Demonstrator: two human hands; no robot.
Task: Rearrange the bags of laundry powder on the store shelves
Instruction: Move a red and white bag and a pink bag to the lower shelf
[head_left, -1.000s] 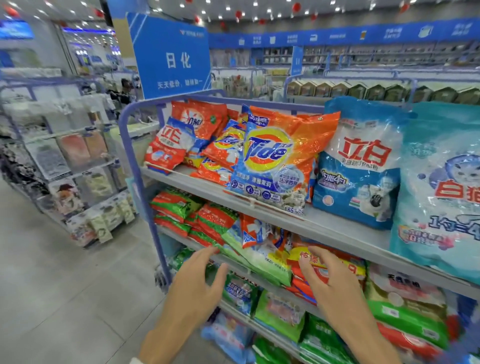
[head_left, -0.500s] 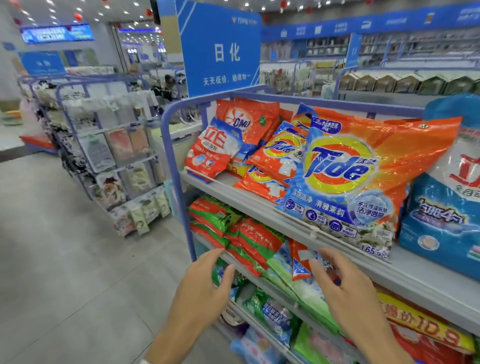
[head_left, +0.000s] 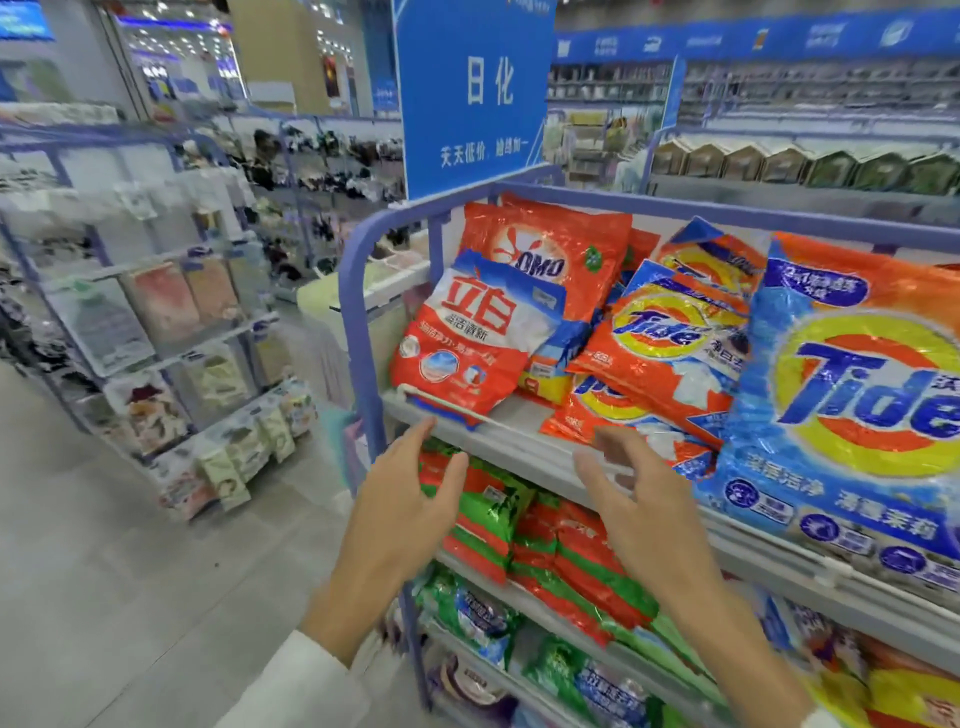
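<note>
Bags of laundry powder fill the top shelf (head_left: 498, 441). A red and white bag (head_left: 467, 343) leans at the left end, in front of a red OMO bag (head_left: 550, 249). Two small orange Tide bags (head_left: 670, 338) lie tilted in the middle. A large orange and blue Tide bag (head_left: 857, 395) stands at the right. My left hand (head_left: 400, 514) is raised just below the shelf's front edge, fingers relaxed, holding nothing. My right hand (head_left: 639, 509) hovers in front of the small Tide bags, fingers loosely bent and empty.
Lower shelves hold green and red bags (head_left: 519, 535) and other packs. The rack's blue tube frame (head_left: 358, 332) rises at the left end. A blue sign (head_left: 472, 93) stands above it. Across the grey floor aisle (head_left: 130, 597) a rack of packaged goods (head_left: 171, 364) stands at the left.
The view has moved left and closer along the rack. Both hands have risen from the middle shelf level to the top shelf's front edge, still empty.
</note>
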